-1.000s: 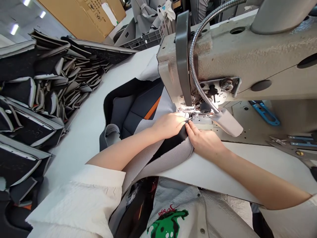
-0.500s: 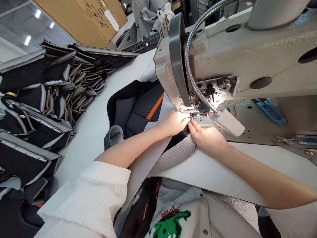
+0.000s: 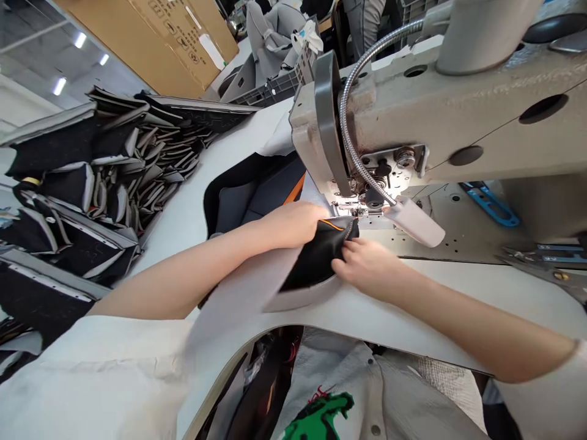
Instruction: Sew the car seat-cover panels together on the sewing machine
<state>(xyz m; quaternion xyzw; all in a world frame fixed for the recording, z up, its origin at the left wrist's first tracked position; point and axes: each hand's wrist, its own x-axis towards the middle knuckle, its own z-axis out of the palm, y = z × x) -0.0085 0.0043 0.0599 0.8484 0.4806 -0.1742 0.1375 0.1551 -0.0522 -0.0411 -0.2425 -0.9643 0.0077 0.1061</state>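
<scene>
Black panel [image 3: 316,260], grey fabric [image 3: 247,284] along its lower side, lay between the hands just in front of the needle area [image 3: 356,211]. Change over the last half second: the hands had moved apart from their close pinch at the needle, and more black face plus an orange line [image 3: 331,225] had come into sight. Judged: handling had gone from fine guiding to turning or re-seating the piece.

Grip: right hand [image 3: 367,263] was nearly closed, thumb and fingers pinching the panel's right edge. Left hand [image 3: 298,223] was curled closed over its upper left edge; fingertips hidden, firmness could not be told.

Counts, near to far:
- hands, 2; black panel in hand, 1
- white table [image 3: 238,135], 1
- sewing machine [image 3: 413,122], 1; lamp head [image 3: 417,223], 1
- blue snips [image 3: 495,206], 1 beside the machine, with apparently 1 more blue-handled tool [image 3: 559,249] by the metal scissors [image 3: 545,272], 1
- stacked panels [image 3: 55,143] at left, overlapping, not countable
- crate [image 3: 288,80], 1 fully discernible; carton [image 3: 147,43], 1
- lit ceiling lights [image 3: 59,86], 3
</scene>
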